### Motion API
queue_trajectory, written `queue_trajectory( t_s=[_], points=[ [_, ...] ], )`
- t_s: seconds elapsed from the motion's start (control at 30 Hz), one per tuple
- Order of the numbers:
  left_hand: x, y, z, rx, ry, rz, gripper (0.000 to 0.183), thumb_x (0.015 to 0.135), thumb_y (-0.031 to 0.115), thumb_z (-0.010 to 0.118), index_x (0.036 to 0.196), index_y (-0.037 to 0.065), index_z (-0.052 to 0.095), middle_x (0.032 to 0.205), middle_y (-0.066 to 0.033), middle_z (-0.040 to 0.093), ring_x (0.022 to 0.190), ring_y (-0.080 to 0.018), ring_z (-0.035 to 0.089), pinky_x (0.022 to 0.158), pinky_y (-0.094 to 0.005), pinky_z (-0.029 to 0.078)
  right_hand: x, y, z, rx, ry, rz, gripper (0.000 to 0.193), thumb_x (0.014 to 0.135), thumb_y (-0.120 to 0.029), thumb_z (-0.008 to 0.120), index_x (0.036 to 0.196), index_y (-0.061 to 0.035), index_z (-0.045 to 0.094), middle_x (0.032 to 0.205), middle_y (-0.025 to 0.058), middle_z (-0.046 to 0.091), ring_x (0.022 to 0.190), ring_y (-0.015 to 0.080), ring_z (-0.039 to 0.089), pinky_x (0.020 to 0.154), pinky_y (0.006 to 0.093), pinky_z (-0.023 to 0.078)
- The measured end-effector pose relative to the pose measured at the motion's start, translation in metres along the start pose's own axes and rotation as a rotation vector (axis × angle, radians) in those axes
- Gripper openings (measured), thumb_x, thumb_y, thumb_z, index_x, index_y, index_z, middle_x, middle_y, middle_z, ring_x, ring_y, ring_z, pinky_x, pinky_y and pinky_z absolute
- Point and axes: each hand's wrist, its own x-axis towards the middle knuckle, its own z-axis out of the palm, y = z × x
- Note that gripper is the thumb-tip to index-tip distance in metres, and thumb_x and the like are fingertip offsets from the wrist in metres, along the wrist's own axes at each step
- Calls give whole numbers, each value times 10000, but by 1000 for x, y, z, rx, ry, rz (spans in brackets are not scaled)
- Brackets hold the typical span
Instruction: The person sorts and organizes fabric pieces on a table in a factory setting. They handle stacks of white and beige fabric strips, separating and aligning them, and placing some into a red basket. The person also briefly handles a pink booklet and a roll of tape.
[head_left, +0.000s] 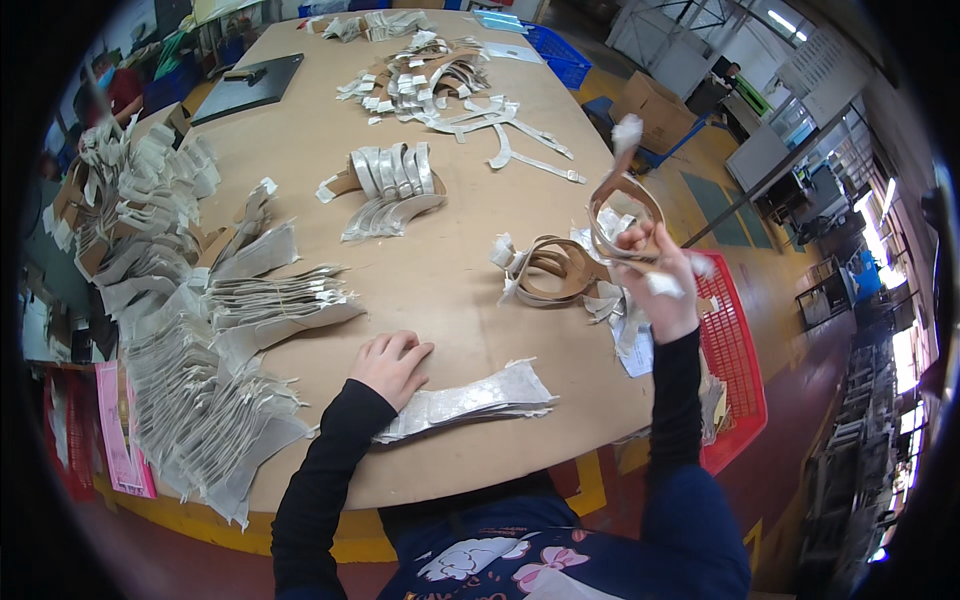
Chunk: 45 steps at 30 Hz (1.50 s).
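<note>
My right hand (pixel 672 288) is raised over the right edge of the table, its fingers closed on a curled brown strap (pixel 654 205) with whitish wrapped ends. Left of it, more coiled brown straps (pixel 545 296) lie on the tabletop with pale pieces around them. My left hand (pixel 390 370) rests palm down on the table, fingers loosely spread and holding nothing. Beside it, close to the near edge, lies a short stack of pale grey-white strips (pixel 480 398). The left wrist is next to the stack's left end.
Large piles of pale strips (pixel 190 370) cover the table's left side. Bundled curved straps (pixel 392 180) sit mid-table, with a bigger heap (pixel 430 75) farther back. A red plastic basket (pixel 735 370) stands against the right edge; a blue crate (pixel 560 58) is beyond. People are in the background.
</note>
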Motion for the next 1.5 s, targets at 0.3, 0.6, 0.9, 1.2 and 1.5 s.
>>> queue_trajectory(
  t_s=[0.3,0.6,0.9,1.2,1.5],
  points=[
    [1,-2,-3,-3,-50,-19,446,827,269,699,1250,166,605,1166,-50,541,1122,-269,506,970,-432,400,-25,115,-13,591,-45,19,239,1071,-320,381,1063,-134,532,1142,148,605,1109,312,595,1029,478,481],
    [1,0,-2,-9,-55,-29,449,835,270,690,1262,166,600,1171,-51,540,1135,-269,502,974,-433,396,19,138,-43,38,435,-75,269,1056,-220,412,1260,-80,519,1243,92,583,1204,232,530,1050,403,425],
    [-1,-2,-1,-9,-26,-15,451,830,264,699,1259,169,598,1175,-47,545,1132,-268,505,979,-429,395,1,116,-48,-865,277,-240,168,952,-153,628,1050,-18,616,967,30,638,924,104,599,857,264,469],
    [0,-4,1,-16,-31,-16,459,819,269,708,1254,168,600,1173,-48,542,1131,-271,503,985,-433,392,-10,83,-22,-712,115,-387,45,929,-13,561,973,-20,556,976,56,607,822,103,607,711,249,527],
    [1,-3,-1,-12,-41,-15,456,826,262,701,1260,169,597,1166,-49,537,1133,-272,498,993,-439,381,-3,130,-45,0,277,-328,99,928,51,534,1006,-7,556,1076,94,601,1017,182,601,946,317,539]
  ],
)
